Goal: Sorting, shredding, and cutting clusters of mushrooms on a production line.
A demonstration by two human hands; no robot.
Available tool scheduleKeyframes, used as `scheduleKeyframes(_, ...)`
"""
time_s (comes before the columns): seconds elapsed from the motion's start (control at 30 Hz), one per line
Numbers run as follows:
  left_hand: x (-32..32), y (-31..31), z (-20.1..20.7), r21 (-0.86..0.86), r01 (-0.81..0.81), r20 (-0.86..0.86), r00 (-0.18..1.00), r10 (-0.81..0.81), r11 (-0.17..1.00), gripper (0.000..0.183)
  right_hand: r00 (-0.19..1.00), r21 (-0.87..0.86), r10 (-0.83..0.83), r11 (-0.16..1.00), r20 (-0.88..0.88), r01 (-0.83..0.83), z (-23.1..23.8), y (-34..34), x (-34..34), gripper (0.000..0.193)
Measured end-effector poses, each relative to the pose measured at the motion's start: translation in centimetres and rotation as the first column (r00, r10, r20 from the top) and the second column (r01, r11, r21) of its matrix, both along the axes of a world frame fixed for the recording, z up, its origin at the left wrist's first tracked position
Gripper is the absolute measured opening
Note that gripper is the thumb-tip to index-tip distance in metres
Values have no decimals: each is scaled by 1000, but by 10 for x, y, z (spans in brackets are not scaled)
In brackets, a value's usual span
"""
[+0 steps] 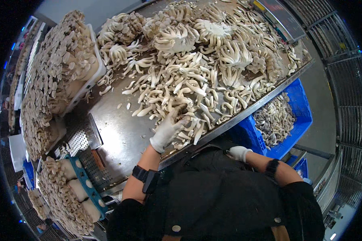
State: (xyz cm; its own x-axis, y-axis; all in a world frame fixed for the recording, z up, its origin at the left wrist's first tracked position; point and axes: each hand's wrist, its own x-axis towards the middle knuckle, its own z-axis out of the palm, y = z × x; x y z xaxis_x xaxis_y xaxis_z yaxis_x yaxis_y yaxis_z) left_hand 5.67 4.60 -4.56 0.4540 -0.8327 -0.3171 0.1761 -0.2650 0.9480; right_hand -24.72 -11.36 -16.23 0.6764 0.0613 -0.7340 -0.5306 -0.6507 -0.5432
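Loose pale mushrooms (193,76) with long curved stems lie heaped on the metal table, and my left hand (167,130) reaches into their near edge. It wears a white glove with dark-stained fingertips; the fingers are curled together round some mushroom stems. Lower right, my right hand (239,153), also gloved in white, hangs beside the blue crate (302,110), close to the table's front edge. Its fingers are largely hidden, so whether it holds anything does not show. Behind the loose pieces sit bigger mushroom clusters (176,39), some with their cut bases turned up.
Mushroom blocks fill a white tub (97,66) at left. Below it, more stand in a teal rack (84,180). A cleaver (94,130) with a brown handle rests on the metal table (122,120). Trimmed mushrooms (275,120) partly fill the blue crate. Slatted racks (330,36) line the right.
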Motion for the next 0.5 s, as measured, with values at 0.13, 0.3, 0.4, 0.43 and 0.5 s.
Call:
scheduleKeyframes(0.13,-8,-5,-18,-74,35,-150,988,-46,997,58,755,398,-176,762,-632,511,-101,-24,-45,59)
scheduleKeyframes(0.3,-9,4,-21,-12,46,-19,999,-46,999,57,992,132,-92,986,-90,104,-62,-10,-32,43)
scheduleKeyframes(0.4,-7,11,-23,-17,32,-149,988,-34,999,56,982,-98,51,995,180,-34,-15,0,-14,40)
scheduleKeyframes(0.43,-7,11,-17,-18,31,-147,989,-34,999,56,990,-98,134,987,52,-128,1,1,-5,43)
scheduleKeyframes(0.5,-7,8,-7,78,60,-97,994,-52,995,60,918,-167,324,916,-229,-365,-83,-2,-54,42)
